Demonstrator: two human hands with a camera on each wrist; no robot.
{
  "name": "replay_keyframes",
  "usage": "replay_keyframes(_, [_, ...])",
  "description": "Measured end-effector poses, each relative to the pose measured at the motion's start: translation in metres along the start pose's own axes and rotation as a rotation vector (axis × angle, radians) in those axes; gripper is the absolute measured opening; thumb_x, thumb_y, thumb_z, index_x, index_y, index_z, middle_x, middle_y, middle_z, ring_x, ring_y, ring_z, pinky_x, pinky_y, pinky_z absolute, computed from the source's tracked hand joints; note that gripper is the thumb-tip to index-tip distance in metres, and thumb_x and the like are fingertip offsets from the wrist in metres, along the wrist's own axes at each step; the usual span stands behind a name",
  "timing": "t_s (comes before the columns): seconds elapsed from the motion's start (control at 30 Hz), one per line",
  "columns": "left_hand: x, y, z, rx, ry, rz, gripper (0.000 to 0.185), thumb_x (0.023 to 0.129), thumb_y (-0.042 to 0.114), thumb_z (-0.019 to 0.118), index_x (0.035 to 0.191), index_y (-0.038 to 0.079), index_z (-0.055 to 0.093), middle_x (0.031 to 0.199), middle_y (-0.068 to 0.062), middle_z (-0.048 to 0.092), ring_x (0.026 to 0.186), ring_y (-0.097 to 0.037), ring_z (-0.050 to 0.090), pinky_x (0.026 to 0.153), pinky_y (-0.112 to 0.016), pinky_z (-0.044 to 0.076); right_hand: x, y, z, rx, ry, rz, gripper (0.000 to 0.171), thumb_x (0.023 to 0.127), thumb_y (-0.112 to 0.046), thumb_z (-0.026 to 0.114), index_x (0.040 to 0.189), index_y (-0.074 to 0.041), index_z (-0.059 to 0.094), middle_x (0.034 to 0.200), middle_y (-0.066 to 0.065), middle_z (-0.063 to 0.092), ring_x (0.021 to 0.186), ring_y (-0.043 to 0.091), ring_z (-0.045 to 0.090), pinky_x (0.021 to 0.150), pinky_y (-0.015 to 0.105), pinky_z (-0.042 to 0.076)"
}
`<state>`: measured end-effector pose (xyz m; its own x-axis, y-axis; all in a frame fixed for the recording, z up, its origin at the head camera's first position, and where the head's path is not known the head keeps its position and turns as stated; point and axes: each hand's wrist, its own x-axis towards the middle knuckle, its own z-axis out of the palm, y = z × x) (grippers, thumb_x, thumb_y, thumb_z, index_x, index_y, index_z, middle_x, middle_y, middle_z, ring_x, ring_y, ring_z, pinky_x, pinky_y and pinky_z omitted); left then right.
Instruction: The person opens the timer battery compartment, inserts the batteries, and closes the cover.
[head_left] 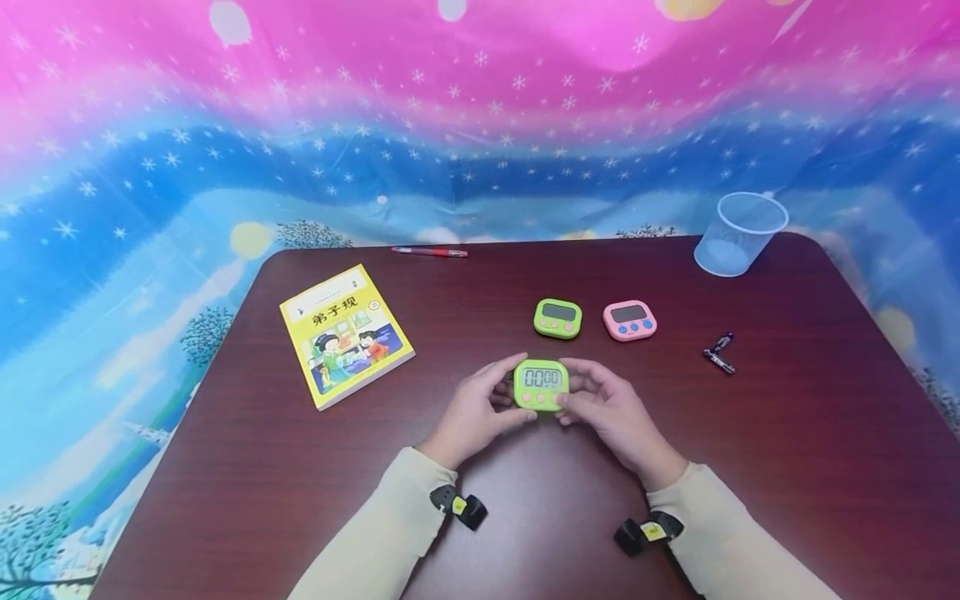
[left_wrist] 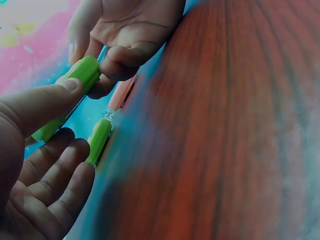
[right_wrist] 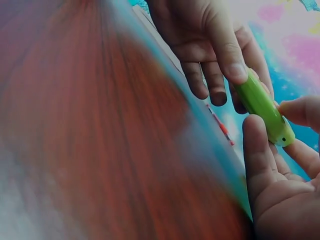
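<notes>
A green digital timer (head_left: 542, 379) with its display lit at zeros is held up between both hands, its face toward the head camera. My left hand (head_left: 477, 410) pinches its left side, thumb at the lower corner. On the opposite side my right hand (head_left: 611, 410) grips it, with the thumb at the rightmost pink button. Both wrist views show the timer (left_wrist: 82, 75) edge-on between fingers and thumbs. Just behind it on the table lie a second green timer (head_left: 558, 319) and a pink timer (head_left: 630, 322) with blue buttons; both displays are blank.
Two small batteries (head_left: 720, 354) lie right of the timers. A yellow picture book (head_left: 347, 335) is at the left, and a red pen (head_left: 430, 252) lies along the back edge. At the back right stands a translucent mesh bin (head_left: 738, 235). A patterned cloth (head_left: 480, 150) hangs behind the table (head_left: 810, 467).
</notes>
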<state>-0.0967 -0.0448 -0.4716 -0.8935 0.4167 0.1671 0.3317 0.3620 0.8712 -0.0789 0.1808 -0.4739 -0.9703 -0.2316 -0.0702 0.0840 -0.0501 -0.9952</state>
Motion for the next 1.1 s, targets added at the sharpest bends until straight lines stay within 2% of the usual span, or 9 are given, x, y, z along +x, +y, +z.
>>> replay_keyframes(0.47, [-0.005, -0.007, -0.01, 0.005, 0.054, -0.025, 0.075, 0.08, 0.01, 0.086, 0.146, 0.011, 0.051, 0.113, -0.003, 0.065, 0.093, -0.014, 0.065, 0.083, -0.027, 0.058, 0.013, -0.001, 0.02, -0.031, 0.05, -0.012, 0.049, 0.089, 0.004, 0.067, 0.136, 0.002, 0.051, 0.107, 0.02, 0.062, 0.075, 0.019, 0.066, 0.065, 0.032, 0.061])
replay_keyframes(0.67, [-0.006, -0.013, -0.016, 0.041, 0.072, -0.059, 0.077, 0.081, 0.013, 0.086, 0.148, 0.013, 0.05, 0.116, 0.0, 0.061, 0.094, -0.012, 0.064, 0.083, -0.024, 0.058, 0.018, -0.002, 0.028, -0.051, 0.024, -0.005, 0.055, 0.09, 0.002, 0.069, 0.141, 0.002, 0.049, 0.113, 0.025, 0.06, 0.079, 0.018, 0.066, 0.07, 0.032, 0.061])
replay_keyframes(0.77, [-0.005, -0.016, -0.021, 0.057, 0.093, -0.061, 0.077, 0.079, 0.013, 0.087, 0.148, 0.012, 0.051, 0.12, -0.001, 0.057, 0.094, -0.013, 0.062, 0.084, -0.025, 0.058, 0.022, -0.001, 0.031, -0.123, 0.004, -0.004, 0.065, 0.087, 0.001, 0.074, 0.145, -0.002, 0.046, 0.117, 0.024, 0.061, 0.082, 0.019, 0.066, 0.071, 0.028, 0.06])
replay_keyframes(0.87, [-0.002, -0.016, -0.026, 0.084, 0.117, -0.061, 0.077, 0.078, 0.012, 0.088, 0.146, 0.01, 0.053, 0.123, -0.002, 0.056, 0.095, -0.014, 0.062, 0.085, -0.026, 0.058, 0.028, -0.001, 0.033, -0.211, -0.003, -0.043, 0.072, 0.082, 0.002, 0.078, 0.146, -0.004, 0.044, 0.116, 0.022, 0.063, 0.082, 0.021, 0.065, 0.068, 0.024, 0.057])
replay_keyframes(1.0, [0.006, -0.015, -0.032, 0.147, 0.133, -0.066, 0.075, 0.078, 0.016, 0.089, 0.144, 0.009, 0.055, 0.121, 0.0, 0.058, 0.097, -0.013, 0.062, 0.088, -0.026, 0.057, 0.038, -0.004, 0.033, -0.328, 0.013, -0.091, 0.074, 0.08, 0.001, 0.08, 0.145, -0.006, 0.045, 0.113, 0.018, 0.065, 0.08, 0.022, 0.064, 0.064, 0.024, 0.056])
replay_keyframes(1.1, [0.013, -0.016, -0.035, 0.191, 0.141, -0.072, 0.074, 0.078, 0.02, 0.089, 0.143, 0.009, 0.056, 0.119, 0.001, 0.059, 0.098, -0.013, 0.062, 0.089, -0.026, 0.056, 0.046, -0.01, 0.03, -0.473, 0.025, -0.113, 0.073, 0.081, -0.005, 0.082, 0.145, -0.007, 0.047, 0.111, 0.012, 0.067, 0.081, 0.02, 0.064, 0.066, 0.027, 0.057])
